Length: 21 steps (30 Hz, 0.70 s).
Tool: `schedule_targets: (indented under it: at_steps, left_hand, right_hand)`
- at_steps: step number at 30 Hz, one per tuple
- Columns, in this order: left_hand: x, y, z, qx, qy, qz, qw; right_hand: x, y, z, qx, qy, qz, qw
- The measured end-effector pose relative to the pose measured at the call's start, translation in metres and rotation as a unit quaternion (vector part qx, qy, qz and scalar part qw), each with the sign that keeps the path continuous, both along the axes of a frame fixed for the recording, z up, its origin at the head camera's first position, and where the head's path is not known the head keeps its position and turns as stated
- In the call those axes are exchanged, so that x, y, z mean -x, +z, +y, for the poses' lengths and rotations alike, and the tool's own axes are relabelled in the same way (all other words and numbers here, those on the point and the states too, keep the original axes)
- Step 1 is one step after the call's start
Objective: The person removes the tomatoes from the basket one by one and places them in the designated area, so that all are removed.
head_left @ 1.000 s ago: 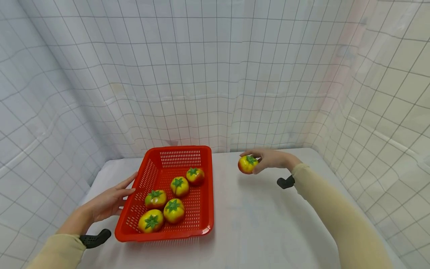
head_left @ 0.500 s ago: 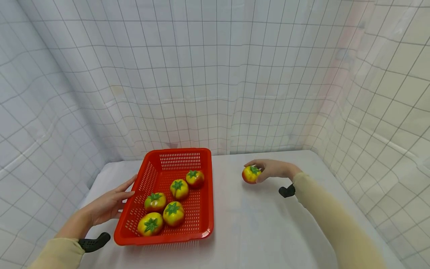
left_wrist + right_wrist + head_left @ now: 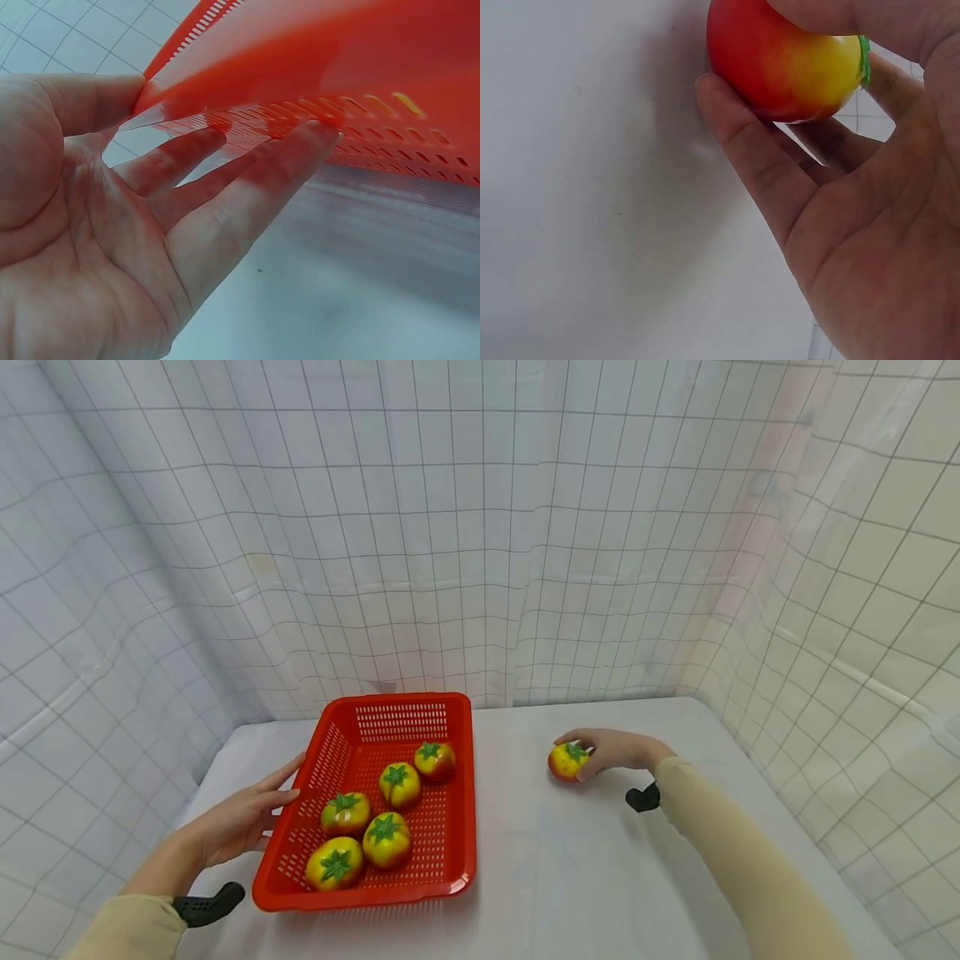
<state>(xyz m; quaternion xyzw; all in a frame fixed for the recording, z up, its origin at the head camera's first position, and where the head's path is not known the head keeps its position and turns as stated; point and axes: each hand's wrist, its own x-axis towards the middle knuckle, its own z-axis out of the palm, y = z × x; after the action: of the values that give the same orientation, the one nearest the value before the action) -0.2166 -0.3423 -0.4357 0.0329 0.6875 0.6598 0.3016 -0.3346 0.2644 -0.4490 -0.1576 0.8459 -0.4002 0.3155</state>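
In the head view my right hand (image 3: 611, 753) grips a glossy red-yellow tomato (image 3: 567, 763) with a green leafy top, low over the white table on the right. Its thumb and fingers lie around the tomato's sides in the right wrist view; whether the fruit touches the table, I cannot tell. My left hand (image 3: 234, 827) rests against the left side of a red plastic basket (image 3: 467, 793). Seen from the left wrist, the thumb touches the rim and fairly straight fingers (image 3: 247, 187) reach beneath it to the slotted wall. Several similar tomatoes (image 3: 387, 841) lie inside the basket.
The white table (image 3: 570, 877) extends in front of and to the right of the basket. White sheeting (image 3: 480, 543) with a dark grid hangs behind and along both sides. Black straps with camera mounts (image 3: 643, 797) sit on the wrists.
My right hand has lowered the tomato toward the table and shifted slightly right and nearer. The left hand stays at the basket. The whole view has tilted a little.
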Motion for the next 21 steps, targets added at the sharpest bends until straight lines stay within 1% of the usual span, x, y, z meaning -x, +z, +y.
schedule_targets:
  at_steps: [10, 14, 17, 21]
  left_hand:
    - [0.001, -0.001, 0.000, 0.005, 0.000, 0.000, 1.0000]
    - [0.001, -0.001, 0.001, 0.007, 0.007, -0.006, 0.9999]
    - [0.000, -0.002, 0.001, 0.000, 0.006, -0.012, 0.9999]
    - [-0.001, -0.002, 0.000, -0.009, -0.003, -0.011, 0.9999]
  right_hand:
    - [0.003, -0.009, 0.003, -0.002, -0.007, 0.002, 1.0000]
    - [0.004, -0.011, 0.003, -0.007, -0.008, 0.010, 0.9999]
    - [0.003, -0.011, 0.003, -0.014, -0.012, 0.015, 0.9997]
    - [0.001, -0.012, 0.003, -0.015, -0.018, 0.019, 0.9996]
